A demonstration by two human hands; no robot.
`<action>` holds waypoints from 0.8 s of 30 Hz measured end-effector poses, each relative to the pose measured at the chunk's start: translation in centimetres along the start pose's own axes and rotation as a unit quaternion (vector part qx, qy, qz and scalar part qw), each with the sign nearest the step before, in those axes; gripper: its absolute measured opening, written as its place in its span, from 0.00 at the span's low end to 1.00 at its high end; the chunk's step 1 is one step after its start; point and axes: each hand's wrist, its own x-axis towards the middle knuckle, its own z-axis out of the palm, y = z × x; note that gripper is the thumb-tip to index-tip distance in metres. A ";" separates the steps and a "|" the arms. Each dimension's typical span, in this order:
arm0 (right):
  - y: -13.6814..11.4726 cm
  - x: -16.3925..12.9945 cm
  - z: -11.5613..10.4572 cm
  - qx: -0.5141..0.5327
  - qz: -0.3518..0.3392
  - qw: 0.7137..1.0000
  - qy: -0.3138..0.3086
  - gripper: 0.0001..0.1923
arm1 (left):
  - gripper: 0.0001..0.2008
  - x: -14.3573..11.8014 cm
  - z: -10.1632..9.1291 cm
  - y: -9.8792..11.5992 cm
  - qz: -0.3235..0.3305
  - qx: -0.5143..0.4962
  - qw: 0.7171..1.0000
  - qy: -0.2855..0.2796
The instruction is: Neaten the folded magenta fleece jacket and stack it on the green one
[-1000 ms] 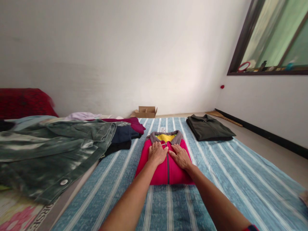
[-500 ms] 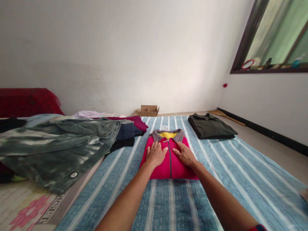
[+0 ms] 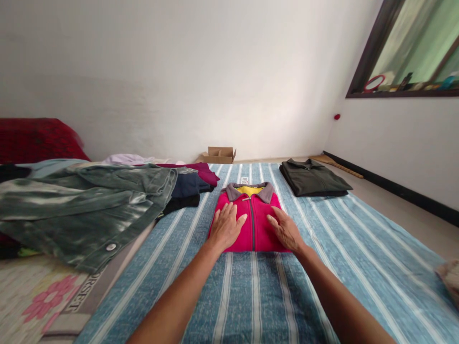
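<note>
Fingers (image 3: 234, 214) of both hands spread flat, gripping nothing: left hand (image 3: 225, 228) and right hand (image 3: 285, 229) press the near half of a folded pink jacket (image 3: 253, 215), either side of its zip. Jacket lies on striped blanket (image 3: 322, 248). Folded dark shirt (image 3: 311, 177) at 2 o'clock; green jacket (image 3: 89, 205) at 9 o'clock.
</note>
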 end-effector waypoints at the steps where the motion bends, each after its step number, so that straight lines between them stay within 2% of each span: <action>1: 0.0 -0.6 -0.2 -0.002 -0.005 1.000 0.002 0.24 | 0.31 -0.6 0.0 -0.1 0.011 0.006 1.000 0.005; 5: 0.6 -2.9 -0.5 -0.011 -0.027 1.000 -0.009 0.26 | 0.35 -2.5 0.1 -0.6 0.061 0.023 0.998 -0.020; 8: 0.9 -4.2 -0.9 0.006 -0.047 0.999 -0.001 0.24 | 0.36 -2.8 0.2 -0.8 0.066 0.025 0.997 -0.042; 13: -0.2 -6.9 -1.0 0.050 -0.052 0.988 0.138 0.11 | 0.36 -2.3 0.5 -0.9 0.066 0.018 0.997 -0.040; 15: -1.2 -8.2 -0.7 0.072 -0.030 0.983 0.164 0.07 | 0.35 -2.3 0.4 -0.6 0.064 0.017 0.997 -0.031; 19: -3.4 -10.0 0.5 0.135 0.068 0.982 0.111 0.08 | 0.30 -2.5 -0.1 1.0 0.081 0.022 0.996 0.014; 21: -4.3 -10.2 1.1 0.181 0.141 0.970 0.086 0.09 | 0.27 -2.4 -0.3 2.2 0.112 0.019 0.993 0.027; 23: -4.9 -10.0 1.6 0.253 0.248 0.933 0.061 0.10 | 0.26 -2.0 -0.4 3.3 0.136 0.011 0.990 0.025; 24: -5.2 -9.8 1.7 0.301 0.305 0.902 0.044 0.11 | 0.26 -1.7 -0.3 3.7 0.142 0.007 0.990 0.020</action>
